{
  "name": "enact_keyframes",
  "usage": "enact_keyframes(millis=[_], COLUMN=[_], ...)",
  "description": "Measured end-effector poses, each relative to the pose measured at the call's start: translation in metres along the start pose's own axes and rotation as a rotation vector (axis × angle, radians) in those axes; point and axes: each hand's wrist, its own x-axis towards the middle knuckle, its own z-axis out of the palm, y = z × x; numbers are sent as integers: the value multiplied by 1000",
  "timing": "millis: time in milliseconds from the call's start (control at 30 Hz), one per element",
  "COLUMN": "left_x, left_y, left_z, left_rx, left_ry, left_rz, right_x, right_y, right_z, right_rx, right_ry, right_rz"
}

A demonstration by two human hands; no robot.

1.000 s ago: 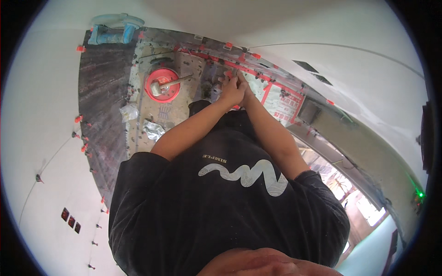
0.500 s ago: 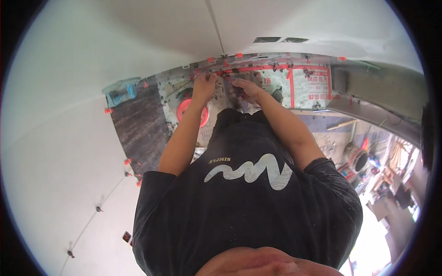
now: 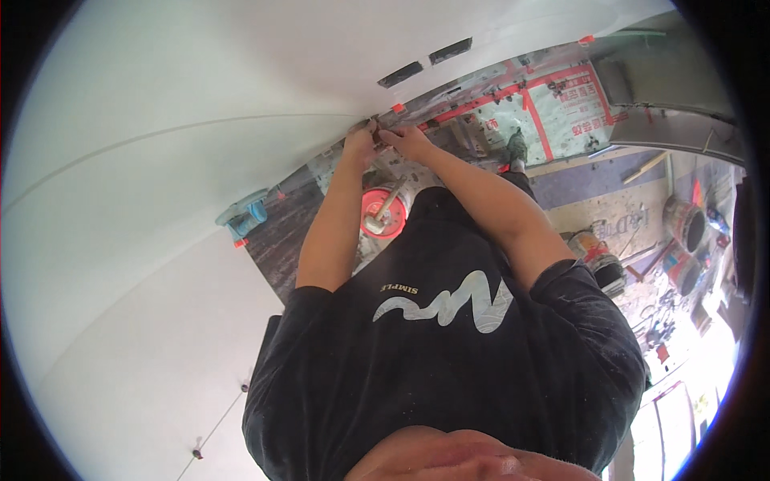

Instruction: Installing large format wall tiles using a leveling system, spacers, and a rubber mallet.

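Note:
My left hand (image 3: 361, 143) is raised to the bottom of a white wall panel (image 3: 208, 72), its fingers curled at the end of a thin vertical-looking seam line, on something small I cannot make out. My right hand (image 3: 403, 139) is just beside it with bent fingers at the same spot, partly hiding it. A red clip (image 3: 398, 107) sits on the panel's edge above them. Below my hands a red bucket (image 3: 393, 220) has a white-headed mallet (image 3: 374, 223) resting across it.
A blue suction-cup tool (image 3: 255, 212) sits at the panel edge on the left. Printed protective sheeting with red tape (image 3: 573, 100) covers floor at the right. My shoe (image 3: 517, 148) shows there. Several buckets (image 3: 684, 224) and tools stand farther right, near bright daylight.
My view has swung round, bringing more buckets in at the right. My hands, apart half a second ago, are now close together at the panel's seam.

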Motion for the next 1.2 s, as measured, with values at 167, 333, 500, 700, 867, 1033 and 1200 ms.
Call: enact_keyframes(millis=[167, 333, 500, 700, 867, 1033, 1200], left_x=[19, 30, 34, 22, 30, 42, 54], left_y=[-22, -27, -29, -28, -29, -30, -45], left_z=[-40, -31, -40, -16, -29, -26, -13], left_rx=[-364, -632, -513, -535, -426, -275, -266], left_ry=[-424, -327, -442, -404, -323, -116, 54], left_rz=[-9, -107, 30, 19, 12, -19, 162], right_x=[-12, -2, 2, 7, -9, -8, -6], right_y=[-32, -41, -41, -40, -58, -55, -54], right_z=[-5, -4, 2, -5, -2, 4, 12], right_rx=[115, -273, -311, -403, -503, -499, -550], right_ry=[-108, -144, -142, -161, -55, 11, 50], right_rz=[-105, 75, 93, 15, 13, 58, 61])
